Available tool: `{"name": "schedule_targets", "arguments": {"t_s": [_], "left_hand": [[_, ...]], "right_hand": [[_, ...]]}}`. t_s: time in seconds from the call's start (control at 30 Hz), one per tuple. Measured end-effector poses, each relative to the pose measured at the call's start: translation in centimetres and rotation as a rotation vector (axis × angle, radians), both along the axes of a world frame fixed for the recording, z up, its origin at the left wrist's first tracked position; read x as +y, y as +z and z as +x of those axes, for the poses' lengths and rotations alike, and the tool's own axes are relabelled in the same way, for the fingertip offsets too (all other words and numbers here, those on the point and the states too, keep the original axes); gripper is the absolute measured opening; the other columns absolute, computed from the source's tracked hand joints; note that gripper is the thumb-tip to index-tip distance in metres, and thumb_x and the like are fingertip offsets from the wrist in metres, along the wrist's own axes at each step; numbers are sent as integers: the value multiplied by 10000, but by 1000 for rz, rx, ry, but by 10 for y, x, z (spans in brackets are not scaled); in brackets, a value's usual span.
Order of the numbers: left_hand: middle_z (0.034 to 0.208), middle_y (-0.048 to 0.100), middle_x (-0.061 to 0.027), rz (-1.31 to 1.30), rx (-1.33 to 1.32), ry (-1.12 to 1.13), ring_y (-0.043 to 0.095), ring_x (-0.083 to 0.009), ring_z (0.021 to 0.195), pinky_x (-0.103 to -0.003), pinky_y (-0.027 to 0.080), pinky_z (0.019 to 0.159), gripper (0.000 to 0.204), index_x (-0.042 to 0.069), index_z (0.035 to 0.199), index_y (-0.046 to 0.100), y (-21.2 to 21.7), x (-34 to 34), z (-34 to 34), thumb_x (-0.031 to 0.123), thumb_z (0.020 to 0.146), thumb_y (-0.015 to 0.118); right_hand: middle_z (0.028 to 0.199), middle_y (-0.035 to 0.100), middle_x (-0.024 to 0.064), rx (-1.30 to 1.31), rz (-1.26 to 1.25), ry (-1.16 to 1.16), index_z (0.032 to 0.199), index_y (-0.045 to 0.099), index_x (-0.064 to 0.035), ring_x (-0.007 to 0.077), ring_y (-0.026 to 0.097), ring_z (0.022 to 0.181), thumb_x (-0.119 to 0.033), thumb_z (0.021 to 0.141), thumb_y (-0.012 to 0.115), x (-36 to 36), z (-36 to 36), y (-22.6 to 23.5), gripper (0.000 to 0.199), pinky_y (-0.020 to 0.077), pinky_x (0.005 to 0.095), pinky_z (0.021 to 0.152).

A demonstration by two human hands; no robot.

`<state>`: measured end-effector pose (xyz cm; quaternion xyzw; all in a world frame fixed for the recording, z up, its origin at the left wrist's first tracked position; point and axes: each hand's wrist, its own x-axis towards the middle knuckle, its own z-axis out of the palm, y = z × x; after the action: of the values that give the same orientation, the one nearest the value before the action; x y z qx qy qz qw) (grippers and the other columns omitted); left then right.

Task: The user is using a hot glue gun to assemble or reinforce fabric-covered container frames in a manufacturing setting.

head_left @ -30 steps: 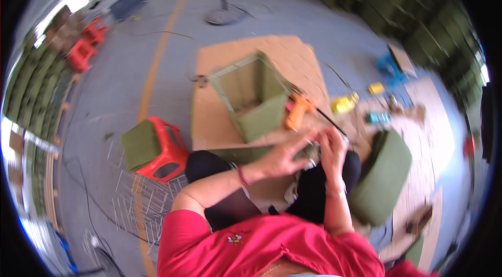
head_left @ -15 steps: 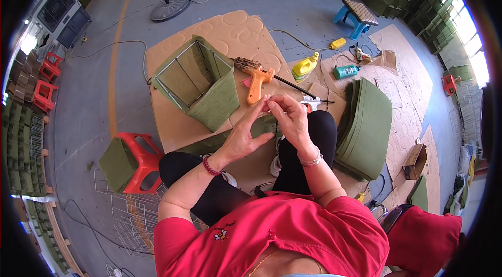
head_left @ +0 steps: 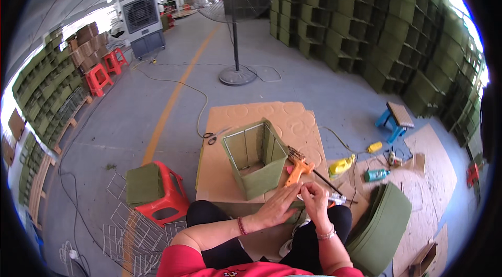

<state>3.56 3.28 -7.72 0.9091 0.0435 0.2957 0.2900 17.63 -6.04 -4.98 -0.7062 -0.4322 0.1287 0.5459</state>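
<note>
Green fabric box (head_left: 264, 180) stands opening-up on cardboard (head_left: 225, 120), probably to spare the floor; orange glue gun (head_left: 299, 169) beside, likely for reach. Left hand (head_left: 274, 209) flat, fingers extended; right hand (head_left: 316, 201) pinched at its fingertips, contents can't tell.

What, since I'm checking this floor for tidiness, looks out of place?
The wire frames at lower left lie in a loose jumble across the orange floor line, overlapping at odd angles instead of stacked neatly.
</note>
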Motion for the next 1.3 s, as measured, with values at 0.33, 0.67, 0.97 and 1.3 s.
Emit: {"name": "schedule_targets", "arguments": {"t_s": [0.33,0.67,0.97,1.3], "left_hand": [[1466,394,-240,-163,25,-88,454,-364,1322,-424,387,1093,876,-11,1518,228,-13,-9,20,92,810,732],[1507,351,-208,-96,-19,-86,341,-337,1410,-412,315,1149,732,-22,1499,274,0,-4,21,183,908,655],[1433,451,-229,85,55,-187,459,-366,1317,-433,376,1095,594,-38,1438,393,-10,1,20,318,982,530],[1207,637,-220,-288,-2,-141,643,-349,1068,-408,494,930,430,-55,1292,561,-4,11,23,273,1032,464]], "right_hand": [[703,662,19,138,28,-73,817,628,34,69,612,642,-27,895,605,-3,15,-27,102,499,228,610],[801,662,20,387,22,92,905,637,46,74,613,779,-20,926,546,-10,15,-35,115,498,240,708],[890,647,-17,810,99,410,992,656,1,61,574,782,10,832,675,-13,7,-58,161,491,238,677],[756,681,49,886,70,406,838,692,9,88,613,679,-101,908,658,-21,25,-33,134,478,224,645]]}}
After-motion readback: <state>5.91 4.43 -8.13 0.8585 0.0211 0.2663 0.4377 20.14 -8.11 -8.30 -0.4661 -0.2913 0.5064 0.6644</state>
